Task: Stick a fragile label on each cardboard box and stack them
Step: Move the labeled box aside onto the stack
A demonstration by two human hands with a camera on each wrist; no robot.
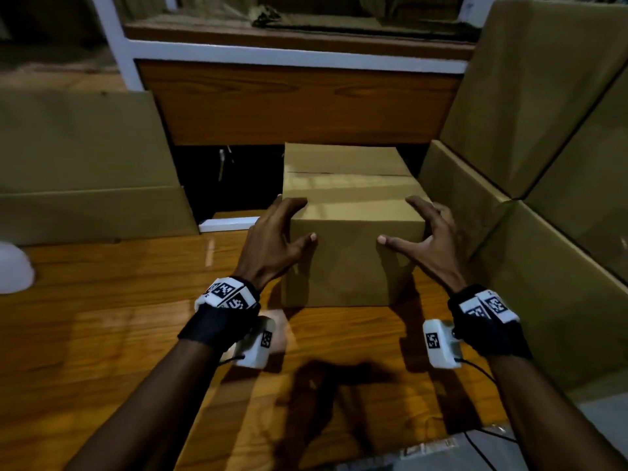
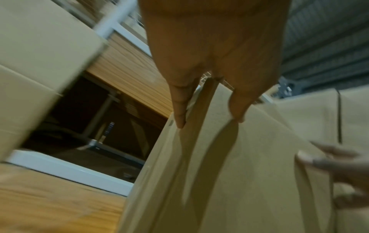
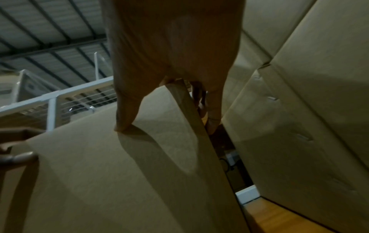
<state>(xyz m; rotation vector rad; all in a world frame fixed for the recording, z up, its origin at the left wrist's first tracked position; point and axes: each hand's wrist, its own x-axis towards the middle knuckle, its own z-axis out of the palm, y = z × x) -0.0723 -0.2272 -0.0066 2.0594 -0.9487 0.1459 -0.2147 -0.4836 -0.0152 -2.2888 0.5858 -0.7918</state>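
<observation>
The tabletop (image 1: 102, 334) carries one sealed cardboard box (image 1: 353, 260), beside bigger cartons (image 1: 543, 266) (right side). The left hand (image 1: 275, 243) and right hand (image 1: 428, 243) clasp its near corners with spread fingers. No label shows, so labelling and stacking probably remain.

Wooden table (image 1: 102, 334): cardboard box (image 1: 353, 266) centre, white object (image 1: 13, 270) left edge.

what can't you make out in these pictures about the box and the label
- Fragile label: none seen; the cardboard box shows only its top and near side in the head view.
- Box's left and right sides: hidden by the left hand and right hand.
- White object on the table: cut off by the left edge, head view.
</observation>
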